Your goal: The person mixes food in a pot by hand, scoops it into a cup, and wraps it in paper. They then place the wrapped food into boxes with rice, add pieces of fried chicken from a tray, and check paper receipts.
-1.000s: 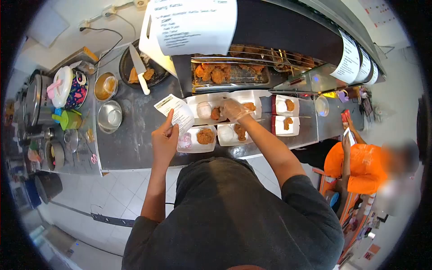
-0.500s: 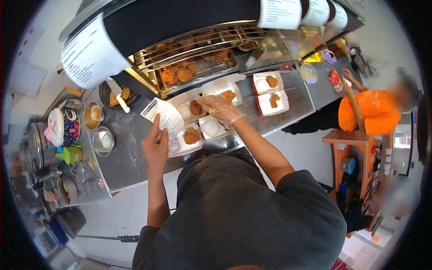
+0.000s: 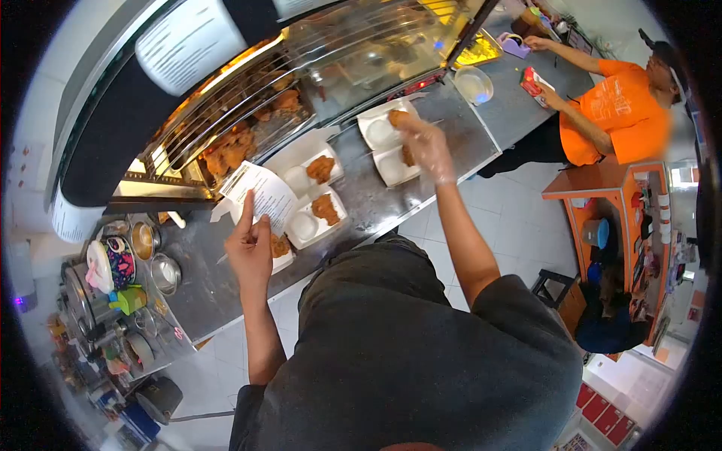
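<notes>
In my left hand (image 3: 250,252) is a printed paper slip (image 3: 259,197), pinched with the index finger stretched along it. My right hand (image 3: 427,150), in a clear plastic glove, is over the right-hand pair of white boxes (image 3: 391,171), smeared by motion. Its fingers partly cover the fried chicken (image 3: 397,118) there, and I cannot make out whether they grip anything. Closer to my left hand, open boxes (image 3: 310,239) each hold a piece of fried chicken (image 3: 326,210) beside a round white mound (image 3: 302,226). The slip partly hides another box.
A heated display case (image 3: 248,128) with wire racks and fried chicken lines the counter's far side. Metal bowls (image 3: 165,273) and pots stand at the left. At the right, a co-worker in an orange shirt (image 3: 613,116) holds a red carton (image 3: 535,84).
My right hand has moved rightward from the middle boxes to the right-hand pair. My left hand still holds the slip. The view has shifted and turned.
</notes>
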A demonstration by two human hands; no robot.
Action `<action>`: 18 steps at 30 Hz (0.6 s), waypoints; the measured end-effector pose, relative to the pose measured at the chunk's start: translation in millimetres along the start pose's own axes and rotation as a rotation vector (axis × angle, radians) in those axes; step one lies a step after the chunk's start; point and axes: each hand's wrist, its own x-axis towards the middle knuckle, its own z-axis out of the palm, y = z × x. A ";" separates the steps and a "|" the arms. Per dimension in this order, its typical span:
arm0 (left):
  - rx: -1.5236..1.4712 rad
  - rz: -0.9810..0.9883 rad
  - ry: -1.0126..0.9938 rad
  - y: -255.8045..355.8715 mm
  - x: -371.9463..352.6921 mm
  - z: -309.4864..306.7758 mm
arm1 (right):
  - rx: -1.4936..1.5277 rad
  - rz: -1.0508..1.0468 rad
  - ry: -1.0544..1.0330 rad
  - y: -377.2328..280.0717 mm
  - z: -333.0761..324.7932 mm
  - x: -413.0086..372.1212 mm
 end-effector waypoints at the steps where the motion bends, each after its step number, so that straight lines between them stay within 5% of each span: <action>1: 0.016 -0.015 -0.004 6.8 1.4 9.3 | 0.096 -0.018 0.113 5.9 -19.5 21.5; 4: 0.068 -0.049 -0.001 25.1 3.7 33.5 | 0.274 0.037 0.355 46.7 -70.5 104.6; 9: 0.082 -0.041 0.035 42.8 4.5 74.4 | -0.105 -0.280 0.731 72.7 -104.6 224.0; 18: 0.097 -0.214 0.125 49.8 -5.5 106.4 | 0.073 -0.225 0.637 65.1 -112.7 233.5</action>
